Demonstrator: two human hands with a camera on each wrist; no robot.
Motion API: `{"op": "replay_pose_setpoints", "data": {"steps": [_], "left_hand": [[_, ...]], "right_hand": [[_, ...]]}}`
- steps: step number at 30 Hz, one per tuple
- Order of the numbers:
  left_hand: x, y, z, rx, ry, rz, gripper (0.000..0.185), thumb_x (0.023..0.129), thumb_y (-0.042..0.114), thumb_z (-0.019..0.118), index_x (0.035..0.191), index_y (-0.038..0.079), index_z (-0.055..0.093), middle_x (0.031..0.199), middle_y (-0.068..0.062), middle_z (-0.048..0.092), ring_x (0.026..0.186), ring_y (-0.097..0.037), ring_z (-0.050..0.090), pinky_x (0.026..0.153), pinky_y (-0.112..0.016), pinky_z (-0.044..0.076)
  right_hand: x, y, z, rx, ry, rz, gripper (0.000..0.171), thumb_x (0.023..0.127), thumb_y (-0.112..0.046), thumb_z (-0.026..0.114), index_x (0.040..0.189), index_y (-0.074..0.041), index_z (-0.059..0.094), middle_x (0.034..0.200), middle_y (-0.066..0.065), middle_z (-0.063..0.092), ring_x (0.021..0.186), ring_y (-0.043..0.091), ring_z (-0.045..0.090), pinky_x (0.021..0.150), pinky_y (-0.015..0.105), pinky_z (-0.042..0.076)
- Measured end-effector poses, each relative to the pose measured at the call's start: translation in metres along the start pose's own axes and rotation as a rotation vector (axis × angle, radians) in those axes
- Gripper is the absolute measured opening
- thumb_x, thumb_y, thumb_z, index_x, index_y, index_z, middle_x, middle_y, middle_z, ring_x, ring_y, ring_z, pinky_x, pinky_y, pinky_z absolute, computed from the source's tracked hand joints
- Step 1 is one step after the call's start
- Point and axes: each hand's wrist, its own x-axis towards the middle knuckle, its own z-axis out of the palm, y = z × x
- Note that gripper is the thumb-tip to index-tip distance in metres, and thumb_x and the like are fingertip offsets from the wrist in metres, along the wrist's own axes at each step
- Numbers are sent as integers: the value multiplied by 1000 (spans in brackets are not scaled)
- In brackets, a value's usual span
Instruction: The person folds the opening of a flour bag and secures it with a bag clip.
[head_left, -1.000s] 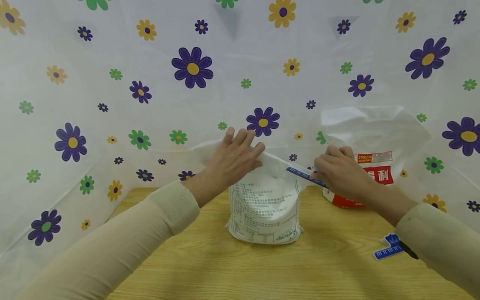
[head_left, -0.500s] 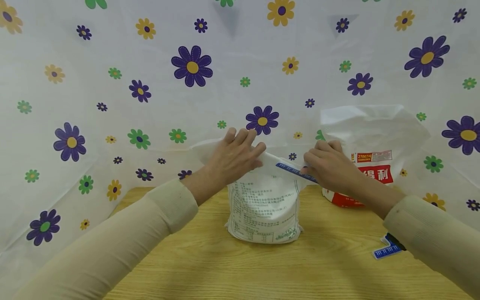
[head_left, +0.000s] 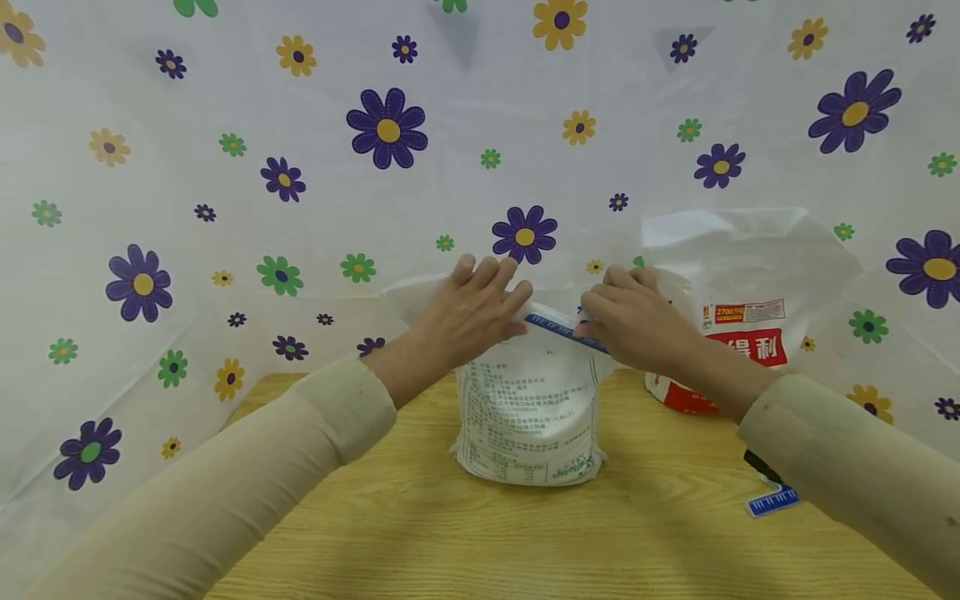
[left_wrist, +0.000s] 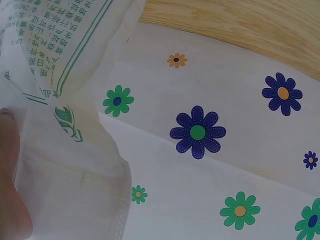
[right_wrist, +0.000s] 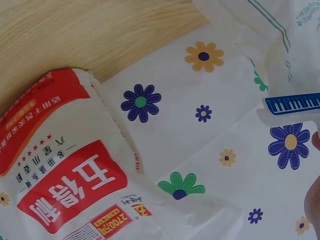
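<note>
A white printed bag (head_left: 528,412) stands upright on the wooden table (head_left: 450,533). My left hand (head_left: 468,312) lies over its folded top and pinches the fold, fingers behind and thumb in front. Close to its right, my right hand (head_left: 633,321) grips a blue sealing clip (head_left: 558,329) that lies along the fold, its tip almost at the left thumb. In the right wrist view the clip's end (right_wrist: 292,104) shows blue over white. The left wrist view shows the bag's crumpled plastic (left_wrist: 65,45) and part of a finger (left_wrist: 10,170).
A red-and-white bag (head_left: 738,333) with an open top stands behind my right hand. Another blue clip (head_left: 772,502) lies on the table under my right sleeve, beside a black object (head_left: 761,467). A flowered cloth (head_left: 375,167) hangs behind and around the table.
My right hand has slid the blue clip leftward along the bag's folded top, toward the left hand. The left hand and the bag have stayed put.
</note>
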Motion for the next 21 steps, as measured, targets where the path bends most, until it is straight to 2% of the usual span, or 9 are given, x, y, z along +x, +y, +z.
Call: {"op": "replay_pose_setpoints", "data": {"steps": [8,21], "left_hand": [[-1,-3,4,-19,27,7,49,99,61,44,120,17,48,116,-6,48,102,-25,38,87,-41,25],[2,-7,8,-34,39,30,51,100,60,43,122,15,49,119,-7,50,102,-24,40,86,-39,28]], "right_hand": [[18,-7,1,-13,-3,-21,23,91,-28,73,92,-12,56,78,1,57,87,23,40,84,43,29],[40,-16,-1,17,-42,31,22,93,-31,70,95,-12,58,78,0,59,85,23,39,83,43,26]]}}
